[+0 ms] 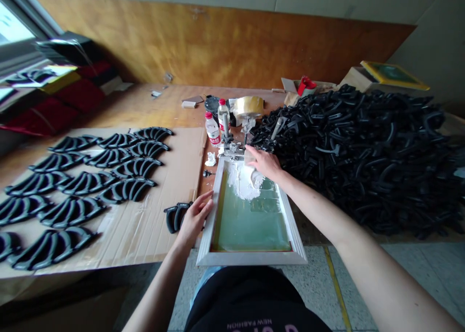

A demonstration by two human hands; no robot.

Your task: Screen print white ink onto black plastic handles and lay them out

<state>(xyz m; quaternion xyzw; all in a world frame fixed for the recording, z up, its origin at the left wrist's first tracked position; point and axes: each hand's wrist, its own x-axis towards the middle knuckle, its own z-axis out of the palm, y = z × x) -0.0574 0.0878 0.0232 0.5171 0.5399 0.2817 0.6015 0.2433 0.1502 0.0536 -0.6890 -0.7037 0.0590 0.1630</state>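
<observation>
At the far end of the framed screen (250,233), the right hand (268,163) is gripping a pale scraper (249,158) with its fingers closed about it, and the blade is standing in the white paste (245,182). The paste is lying thick and lumpy on the far part of the mesh, so uneven pressure could be leaving streaks, and a tilted scraper could be pushing some over the rim. The left hand (198,213) is resting by the screen's left edge with bent fingers; whether it is gripping the frame or merely touching it, I cannot tell. If it is only lying there, the frame could be shifting under a hard stroke. Just beyond those fingers, a black ribbed piece (169,221) is lying on the cardboard sheet (181,167), where a careless wrist could be knocking or smearing it. Past the screen's far edge, a metal clamp (232,150) is standing close to two red-capped bottles, which a stray knuckle could be tipping. To the right, a heap of black parts (345,148) is crowding the right forearm, and loose pieces could be sliding onto the mesh.
</observation>
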